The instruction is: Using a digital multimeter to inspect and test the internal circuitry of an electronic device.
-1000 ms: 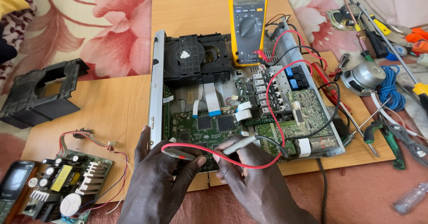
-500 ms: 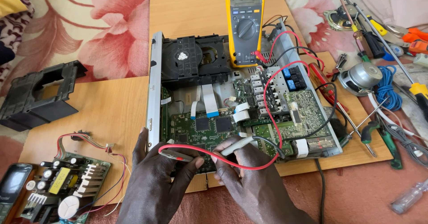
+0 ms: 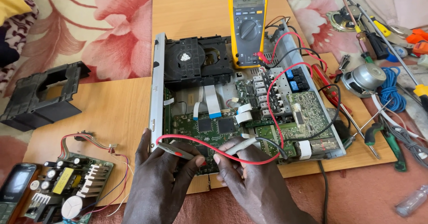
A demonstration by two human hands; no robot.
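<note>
Left hand [image 3: 158, 184] pinched the red probe [image 3: 176, 150] between thumb and fingers [image 3: 189, 161], tip angled down onto the green main board [image 3: 214, 128] just ahead of the fingertips. Right hand [image 3: 249, 179] gripped the light-coloured probe [image 3: 238, 146] pen-style, fingers closed narrow round it, tip on the same board just beyond them; likely held low and slanted so both tips could reach the board while the meter stayed readable. Red lead [image 3: 249, 159] looped across in front of both hands, ran up past the right fingers to the yellow multimeter [image 3: 247, 23], which stood propped far ahead of the fingers, screen facing the wearer. The open metal chassis [image 3: 156, 90] acted as the container: inside it were the black disc drive [image 3: 196, 61] at the far end, white ribbon cables [image 3: 209, 101], the main board nearest the fingers, and a second board with blue relays [image 3: 296, 79] off to the right. The chassis sat on the wooden table [image 3: 111, 112]. Left of the left fingers lay a loose power board [image 3: 71, 188] and a black plastic frame [image 3: 44, 94]; well right of the right fingers, screwdrivers [image 3: 370, 32] and a blue cable coil [image 3: 392, 90].
</note>
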